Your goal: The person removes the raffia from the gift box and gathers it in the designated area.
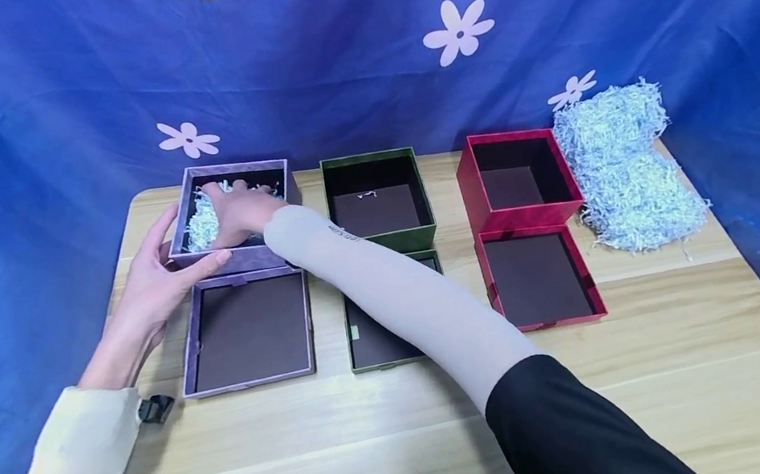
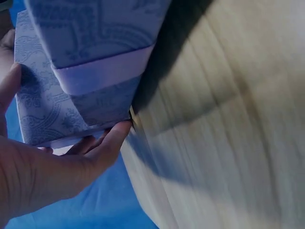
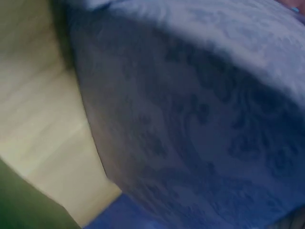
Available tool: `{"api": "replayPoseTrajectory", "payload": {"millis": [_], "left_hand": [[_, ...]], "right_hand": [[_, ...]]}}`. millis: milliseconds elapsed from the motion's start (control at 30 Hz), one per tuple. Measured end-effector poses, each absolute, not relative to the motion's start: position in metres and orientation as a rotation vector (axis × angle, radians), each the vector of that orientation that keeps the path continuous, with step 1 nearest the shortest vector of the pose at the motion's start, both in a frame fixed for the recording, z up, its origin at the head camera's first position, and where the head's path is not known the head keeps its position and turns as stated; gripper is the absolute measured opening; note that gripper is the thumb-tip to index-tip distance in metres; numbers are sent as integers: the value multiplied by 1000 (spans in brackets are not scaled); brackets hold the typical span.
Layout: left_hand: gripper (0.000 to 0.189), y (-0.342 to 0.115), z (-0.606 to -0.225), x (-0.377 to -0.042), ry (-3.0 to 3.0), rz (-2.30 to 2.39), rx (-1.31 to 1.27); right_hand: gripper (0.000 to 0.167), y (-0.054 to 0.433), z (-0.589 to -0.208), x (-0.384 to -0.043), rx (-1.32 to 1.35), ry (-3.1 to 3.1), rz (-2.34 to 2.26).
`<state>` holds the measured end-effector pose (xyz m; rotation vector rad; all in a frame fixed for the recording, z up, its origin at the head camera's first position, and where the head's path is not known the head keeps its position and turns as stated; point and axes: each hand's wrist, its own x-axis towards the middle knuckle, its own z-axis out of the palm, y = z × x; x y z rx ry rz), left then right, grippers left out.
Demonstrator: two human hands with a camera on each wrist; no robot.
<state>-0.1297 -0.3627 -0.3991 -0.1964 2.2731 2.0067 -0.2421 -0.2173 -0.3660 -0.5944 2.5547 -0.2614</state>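
At the back left stands a purple patterned box (image 1: 248, 259) with pale blue shredded paper (image 1: 203, 224) inside. My left hand (image 1: 149, 292) grips its front left corner, thumb along the front wall and fingers on the left side. My right hand (image 1: 241, 210) reaches into the box with spread fingers and presses on the paper; its fingertips are partly hidden. In the left wrist view, the left hand (image 2: 57, 169) holds the box's patterned wall (image 2: 43, 107). Only the box's outer wall (image 3: 190, 119) fills the right wrist view, with the right hand's fingers out of sight.
The purple lid (image 1: 247, 328) lies in front of its box. A green box (image 1: 384, 243) with a few paper strands stands mid-table, its lid partly under my right arm. On the right are a red box (image 1: 530, 214), its lid (image 1: 539, 279) and a shredded-paper heap (image 1: 633, 169).
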Motion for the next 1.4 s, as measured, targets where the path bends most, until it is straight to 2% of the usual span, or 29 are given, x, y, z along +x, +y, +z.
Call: {"api": "replayPoseTrajectory", "payload": {"millis": [367,533,633,733,933,1133,1400], "left_hand": [[99,-354,-395,-132,2125,2127,-259],[101,-352,-396,-133,2083,2125,-242],[94,-353,-397,-132,2130,2040,-234],[84,-355,-395,-131,2181,1929,-251],[89,-359,-389,-131,2187,1763,-269],[76,-360,-388,-128,2129,1829,-199],[93,-360,-384,-125,2120,1727,-268]], "right_hand": [[106,-204,-368,-254,-608,2264,-704],[96,-203,-377,-252,-542,2365,-798],[91,-203,-377,-248,-472,2450,-843],[92,-205,-373,-246,-432,2497,-854],[99,-206,-361,-243,-467,2527,-865],[99,-202,-355,-242,-492,2489,-961],[101,-192,-347,-248,-513,2395,-1173]]}}
